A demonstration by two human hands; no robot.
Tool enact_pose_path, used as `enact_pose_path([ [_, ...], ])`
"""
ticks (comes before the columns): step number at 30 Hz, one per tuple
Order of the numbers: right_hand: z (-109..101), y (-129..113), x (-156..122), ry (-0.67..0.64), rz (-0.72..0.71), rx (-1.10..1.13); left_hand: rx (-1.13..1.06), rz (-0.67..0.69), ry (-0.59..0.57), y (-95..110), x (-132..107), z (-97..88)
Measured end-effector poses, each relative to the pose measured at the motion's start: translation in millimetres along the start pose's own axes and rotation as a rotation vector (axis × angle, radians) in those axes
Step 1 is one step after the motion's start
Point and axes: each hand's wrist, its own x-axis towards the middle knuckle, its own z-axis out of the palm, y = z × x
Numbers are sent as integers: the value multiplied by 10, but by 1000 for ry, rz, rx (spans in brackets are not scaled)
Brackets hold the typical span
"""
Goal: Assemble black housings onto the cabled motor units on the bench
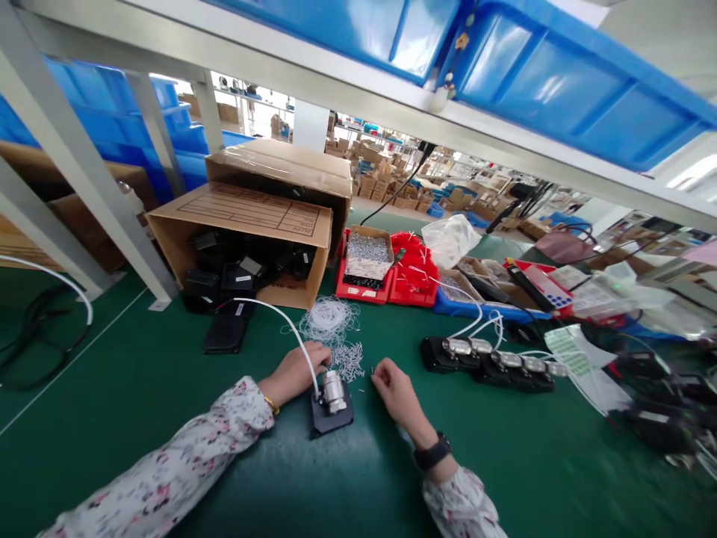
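Note:
A black square housing (326, 418) lies on the green bench in front of me, with a silver cable gland (334, 392) on top and a white cable (291, 327) arching off to the left. Just behind it, the curled fingers of my left hand (296, 371) reach the edge of a pile of small white tubular pieces (348, 361); what they grip is hidden. To the right of the pile, my right hand (396, 392) is closed in a pinch, a tiny piece showing at its fingertips. A tangle of thin white ties or wire (330, 320) lies beyond the pile.
An open carton (240, 213) holding black housings stands at back left. Red bins (413, 269) and a blue tray (476, 308) line the back. Black units with silver glands (490, 362) sit in a row at right. A shelf beam (358, 82) with blue crates crosses overhead.

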Motion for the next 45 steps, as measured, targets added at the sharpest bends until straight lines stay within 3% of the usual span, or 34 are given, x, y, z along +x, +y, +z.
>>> enact_pose_path([
  [5,67,-237,-335,-77,200,600,33,-25,-46,-65,121,65],
  [9,158,-375,-400,-48,216,798,20,-53,2,-58,46,35],
  [12,254,-364,-305,27,113,741,9,-133,96,-113,-2,-51],
  [17,349,-309,-137,-71,-28,450,15,-144,137,-184,9,-151],
  [20,335,-311,-119,-7,-119,297,18,-82,103,-156,47,-106],
  [22,321,-322,-118,48,-108,348,21,-79,96,-143,86,-46],
  [25,320,-357,-101,31,-79,454,12,-117,109,-145,157,43],
  [30,336,-433,-47,31,-236,266,-96,-134,125,-115,200,56],
  [35,318,-428,19,10,-243,232,-282,-197,239,-64,-34,-80],
  [40,298,-402,10,-55,-406,170,-539,-328,280,71,-429,-122],
  [45,225,-377,-74,-212,-199,347,-817,-533,301,270,-677,-47],
])
